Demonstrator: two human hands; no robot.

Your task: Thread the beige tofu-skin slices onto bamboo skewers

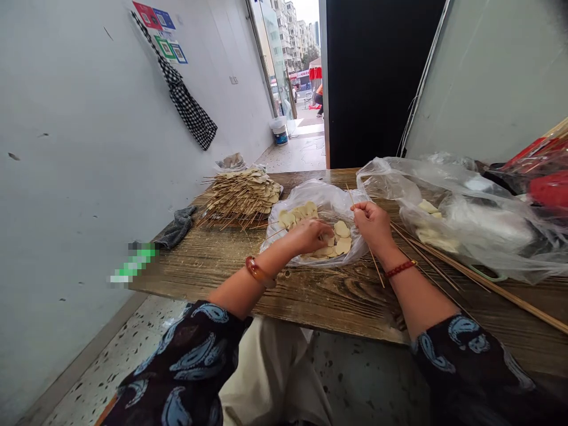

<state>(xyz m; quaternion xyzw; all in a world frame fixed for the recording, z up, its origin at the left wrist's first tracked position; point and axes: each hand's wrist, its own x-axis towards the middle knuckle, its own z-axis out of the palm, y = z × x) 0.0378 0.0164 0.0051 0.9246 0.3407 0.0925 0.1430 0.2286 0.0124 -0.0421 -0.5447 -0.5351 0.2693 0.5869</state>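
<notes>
My left hand reaches into an open clear plastic bag, its fingers closed on a pale potato slice. Loose potato slices lie around the fingertips. Pinched between the fingers of my right hand is a thin bamboo skewer, slanting from above the hand down toward the table. In the far left part of the bag rest more potato slices, with skewer ends sticking out. A large pile of skewered slices stands left of the bag.
Loose bamboo skewers lie on the wooden table at right, beside a big clear bag with pale pieces inside. A dark grey cloth sits at the left edge. A doorway opens ahead; a checked cloth hangs on the wall.
</notes>
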